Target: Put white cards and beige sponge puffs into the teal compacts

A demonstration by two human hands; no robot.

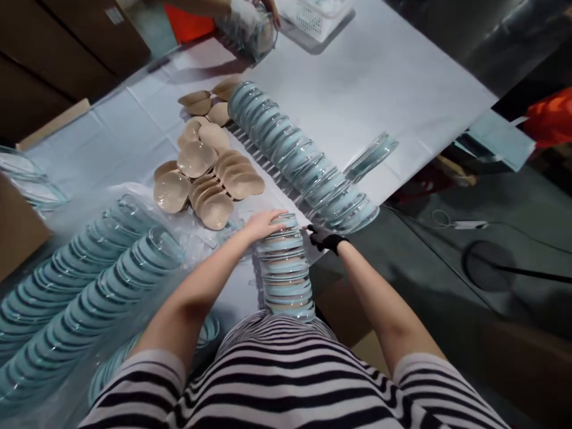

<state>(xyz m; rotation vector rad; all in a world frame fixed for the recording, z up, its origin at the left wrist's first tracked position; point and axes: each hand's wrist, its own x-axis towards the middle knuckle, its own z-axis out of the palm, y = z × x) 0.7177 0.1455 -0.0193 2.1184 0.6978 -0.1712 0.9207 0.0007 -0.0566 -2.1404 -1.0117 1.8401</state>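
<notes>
1. Our left hand (263, 225) lies flat, fingers together, on top of a stack of clear lidded dishes (286, 268), pressing it down so the column stays straight.
2. Our right hand (325, 239), in a black glove, cups the stack's upper side, fingers curled against it; together we clamp it from two sides.
3. The stack stands at the near edge of the white-covered table (402, 77), its lower end against our striped shirt (286, 375), which seems to brace it.
4. Beyond it lies a long toppled row of the same dishes (304, 161), beside a heap of beige shell-shaped pads (210, 173).
5. More rows in plastic wrap (80, 280) lie on our left.
6. Another person's hand (268, 9) holds a stack at the far edge.
</notes>
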